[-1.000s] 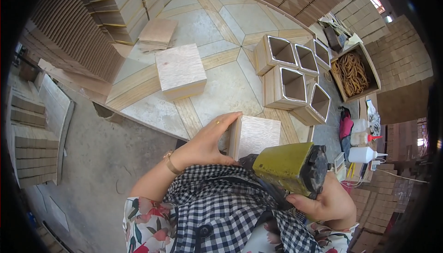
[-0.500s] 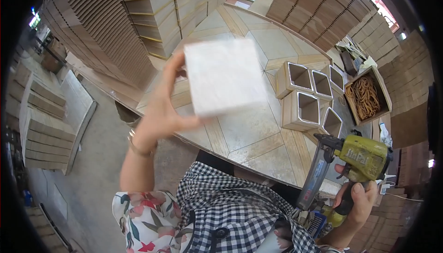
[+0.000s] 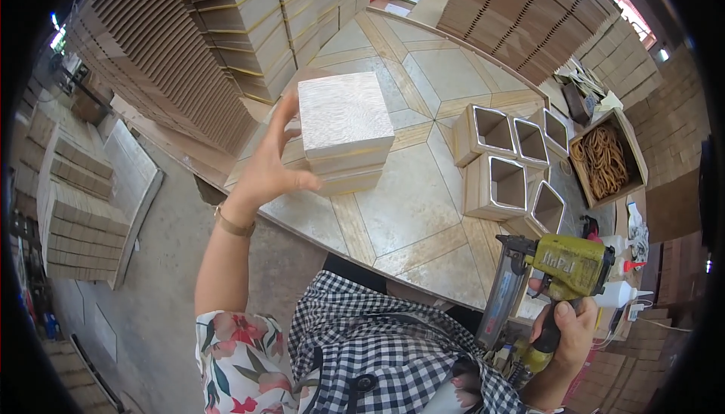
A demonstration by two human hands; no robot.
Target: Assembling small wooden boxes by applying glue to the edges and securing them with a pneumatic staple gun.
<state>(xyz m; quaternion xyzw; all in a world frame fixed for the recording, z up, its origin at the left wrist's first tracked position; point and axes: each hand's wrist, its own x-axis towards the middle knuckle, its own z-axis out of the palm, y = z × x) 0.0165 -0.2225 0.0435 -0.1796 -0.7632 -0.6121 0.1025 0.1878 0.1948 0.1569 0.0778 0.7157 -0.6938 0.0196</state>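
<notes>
Left hand [image 3: 266, 171] on box [image 3: 344, 128] – right hand [image 3: 568, 331] grips nailer [image 3: 563, 269]

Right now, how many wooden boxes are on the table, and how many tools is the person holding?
Open box frames: 5
Closed boxes in a stack, at the left hand: 3
Nail gun, in the right hand: 1
Total: 9
</notes>
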